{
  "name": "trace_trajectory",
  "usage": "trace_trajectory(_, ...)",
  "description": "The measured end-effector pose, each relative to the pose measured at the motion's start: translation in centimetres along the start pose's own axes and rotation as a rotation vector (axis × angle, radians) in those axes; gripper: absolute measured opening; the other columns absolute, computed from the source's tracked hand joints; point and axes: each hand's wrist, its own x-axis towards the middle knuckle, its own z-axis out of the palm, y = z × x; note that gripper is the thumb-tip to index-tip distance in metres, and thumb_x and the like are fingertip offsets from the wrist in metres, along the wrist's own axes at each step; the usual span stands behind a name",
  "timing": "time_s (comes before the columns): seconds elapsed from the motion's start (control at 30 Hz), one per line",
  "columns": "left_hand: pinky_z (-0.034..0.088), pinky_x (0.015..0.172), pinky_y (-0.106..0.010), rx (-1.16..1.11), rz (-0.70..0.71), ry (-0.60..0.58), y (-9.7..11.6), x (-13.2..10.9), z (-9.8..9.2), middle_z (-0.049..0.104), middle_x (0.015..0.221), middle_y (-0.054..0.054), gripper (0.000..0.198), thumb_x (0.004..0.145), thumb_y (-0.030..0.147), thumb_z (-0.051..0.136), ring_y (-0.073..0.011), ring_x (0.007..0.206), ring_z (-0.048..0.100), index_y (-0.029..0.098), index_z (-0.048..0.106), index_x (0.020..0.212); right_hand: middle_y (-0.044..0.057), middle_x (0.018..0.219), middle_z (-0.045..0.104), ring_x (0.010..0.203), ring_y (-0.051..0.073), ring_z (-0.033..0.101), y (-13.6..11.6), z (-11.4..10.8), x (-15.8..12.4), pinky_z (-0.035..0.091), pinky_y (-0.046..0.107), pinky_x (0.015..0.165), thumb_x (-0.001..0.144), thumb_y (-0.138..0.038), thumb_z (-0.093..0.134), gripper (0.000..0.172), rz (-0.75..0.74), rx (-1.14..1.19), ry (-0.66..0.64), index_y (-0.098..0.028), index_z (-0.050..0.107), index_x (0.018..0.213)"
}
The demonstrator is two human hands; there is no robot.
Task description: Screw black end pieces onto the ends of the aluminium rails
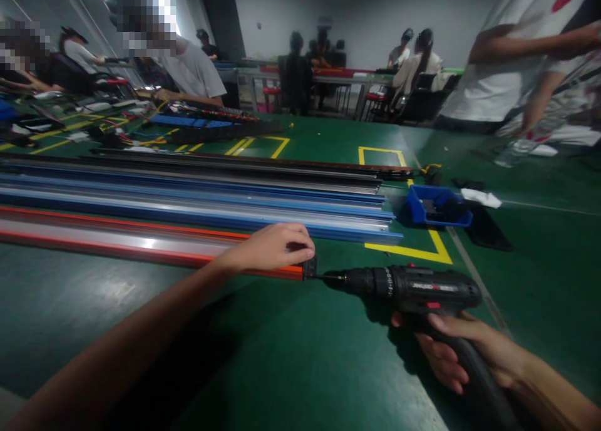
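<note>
My left hand (pixel 275 246) is closed over the near end of a long orange rail (pixel 117 240) that lies on the green floor, pressing it down. My right hand (pixel 457 349) grips the handle of a black cordless drill (pixel 413 287). The drill lies level and points left. Its bit tip meets a small black end piece (pixel 310 268) on the end of the orange rail, just beside my left fingers.
Several long blue and silver rails (pixel 197 199) lie side by side behind the orange one. A blue bin (pixel 434 205) and a white rag (pixel 481 197) sit near yellow floor tape (pixel 413 252). Other people sit and stand at the back, left and right.
</note>
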Motion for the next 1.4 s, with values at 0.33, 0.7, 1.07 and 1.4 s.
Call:
trace_trajectory(0.33,0.048,0.086,-0.032,-0.004,0.041,0.035,-0.66,0.20,0.51,0.071,0.100,-0.005,0.028,0.100,0.040,0.053,-0.0175,0.093,0.065,0.022,0.075,0.100,-0.006,0.056,0.052,0.041,0.007,0.045,-0.51,0.36,0.31,0.053,0.023,0.046,0.090,-0.036,0.071,0.029,-0.018,-0.019,-0.019,-0.010,0.071,0.105)
trace_trajectory(0.7,0.047,0.086,-0.032,-0.002,0.020,0.013,-0.69,0.12,0.41,0.070,0.101,-0.005,0.029,0.100,0.041,0.053,-0.0171,0.094,0.065,0.022,0.075,0.101,-0.005,0.056,0.053,0.041,0.008,0.048,-0.29,-0.07,0.47,0.055,0.024,0.046,0.088,-0.031,0.071,0.022,-0.034,-0.027,-0.019,-0.012,0.070,0.098)
trace_trajectory(1.07,0.047,0.086,-0.031,0.002,0.010,0.006,-0.60,0.05,0.47,0.070,0.103,-0.005,0.030,0.101,0.041,0.052,-0.0172,0.094,0.065,0.022,0.075,0.102,-0.006,0.055,0.054,0.040,0.007,0.049,-0.11,-0.32,0.53,0.055,0.024,0.045,0.088,-0.032,0.071,0.022,-0.026,-0.005,-0.022,-0.012,0.070,0.097)
trace_trajectory(1.4,0.046,0.085,-0.029,0.000,-0.027,-0.022,-0.02,0.00,0.16,0.070,0.105,-0.003,0.026,0.101,0.037,0.053,-0.0165,0.096,0.064,0.023,0.074,0.103,-0.005,0.053,0.055,0.039,0.007,0.050,0.10,0.12,0.17,0.056,0.024,0.043,0.086,-0.032,0.075,0.023,-0.029,0.037,0.018,-0.011,0.072,0.093)
